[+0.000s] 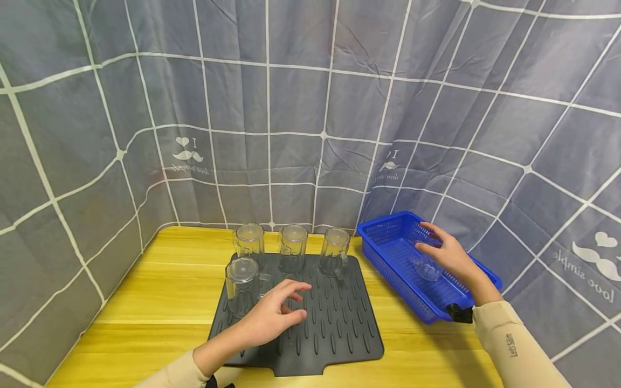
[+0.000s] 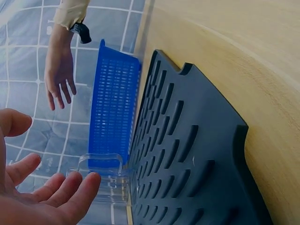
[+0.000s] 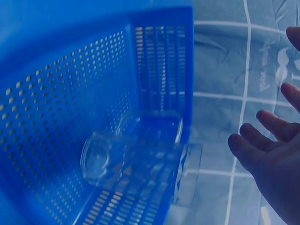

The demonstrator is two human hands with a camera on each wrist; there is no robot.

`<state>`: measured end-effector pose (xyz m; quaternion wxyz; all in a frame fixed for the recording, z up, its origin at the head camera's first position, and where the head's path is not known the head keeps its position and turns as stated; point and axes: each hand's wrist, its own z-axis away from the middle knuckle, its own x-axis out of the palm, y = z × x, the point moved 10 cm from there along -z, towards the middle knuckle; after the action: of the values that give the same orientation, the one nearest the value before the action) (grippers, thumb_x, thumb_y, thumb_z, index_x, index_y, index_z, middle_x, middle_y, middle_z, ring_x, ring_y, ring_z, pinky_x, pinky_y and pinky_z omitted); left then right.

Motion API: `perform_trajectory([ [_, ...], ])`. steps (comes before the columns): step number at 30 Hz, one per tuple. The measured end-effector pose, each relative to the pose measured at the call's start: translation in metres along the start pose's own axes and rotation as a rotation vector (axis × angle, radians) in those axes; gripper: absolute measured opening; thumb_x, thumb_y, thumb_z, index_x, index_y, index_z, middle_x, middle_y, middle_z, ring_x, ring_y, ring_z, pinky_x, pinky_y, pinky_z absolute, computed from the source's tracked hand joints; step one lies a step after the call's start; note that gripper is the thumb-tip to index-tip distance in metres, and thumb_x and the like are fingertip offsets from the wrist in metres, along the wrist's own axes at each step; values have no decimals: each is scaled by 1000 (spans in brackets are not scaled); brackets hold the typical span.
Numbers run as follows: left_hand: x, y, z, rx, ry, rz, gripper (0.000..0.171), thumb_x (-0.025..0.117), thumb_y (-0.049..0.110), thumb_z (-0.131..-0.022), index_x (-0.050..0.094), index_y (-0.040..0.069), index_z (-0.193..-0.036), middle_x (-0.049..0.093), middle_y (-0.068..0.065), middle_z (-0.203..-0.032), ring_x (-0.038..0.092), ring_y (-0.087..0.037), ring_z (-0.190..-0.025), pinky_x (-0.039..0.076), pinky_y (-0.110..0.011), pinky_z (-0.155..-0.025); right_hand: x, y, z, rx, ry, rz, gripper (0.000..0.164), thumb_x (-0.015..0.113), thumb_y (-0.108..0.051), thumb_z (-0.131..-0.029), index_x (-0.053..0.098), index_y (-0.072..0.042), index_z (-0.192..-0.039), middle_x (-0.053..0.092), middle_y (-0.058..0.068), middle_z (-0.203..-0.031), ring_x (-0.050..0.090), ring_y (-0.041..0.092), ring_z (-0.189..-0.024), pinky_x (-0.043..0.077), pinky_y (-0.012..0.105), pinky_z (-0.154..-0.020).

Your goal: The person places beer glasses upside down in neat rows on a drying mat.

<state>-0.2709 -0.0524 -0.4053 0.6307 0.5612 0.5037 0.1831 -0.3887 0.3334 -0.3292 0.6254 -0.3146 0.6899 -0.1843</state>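
My left hand hovers over the front of the black drying mat, fingers loosely bent and holding nothing. Just beyond it, at the mat's left edge, stands a clear mug, its handle towards the hand. Three more clear mugs line the mat's back edge: one at the left, one in the middle and one at the right. Over the blue basket is my right hand, fingers spread and apart from the clear mug lying on its side inside.
The basket, with perforated walls, sits right of the mat on the yellow wood-grain table. A grey curtain with white grid lines hangs behind the table and along both sides. Dark bands circle both wrists.
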Motion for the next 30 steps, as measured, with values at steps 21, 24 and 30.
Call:
perform_trajectory([
  [21, 7, -8, 3, -24, -57, 10, 44, 65, 33, -100, 52, 32, -142, 50, 2, -139, 55, -28, -124, 55, -29, -86, -18, 32, -12, 55, -8, 206, 93, 73, -48, -89, 29, -4, -158, 26, 35, -158, 24, 56, -144, 25, 71, -111],
  [24, 7, -9, 3, -33, -69, 11, 45, 65, 33, -99, 52, 32, -142, 50, 4, -137, 55, -26, -123, 55, -29, -86, -19, 41, -13, 68, -9, 205, 95, 73, -49, -89, 28, -3, -158, 25, 35, -158, 23, 57, -143, 24, 72, -110],
  [30, 8, -13, 4, -42, -86, 1, 46, 65, 34, -99, 51, 31, -143, 52, 3, -135, 56, -23, -122, 54, -29, -86, -20, 57, -18, 91, -2, 205, 97, 73, -50, -89, 26, 1, -157, 25, 37, -157, 23, 58, -143, 24, 72, -111],
])
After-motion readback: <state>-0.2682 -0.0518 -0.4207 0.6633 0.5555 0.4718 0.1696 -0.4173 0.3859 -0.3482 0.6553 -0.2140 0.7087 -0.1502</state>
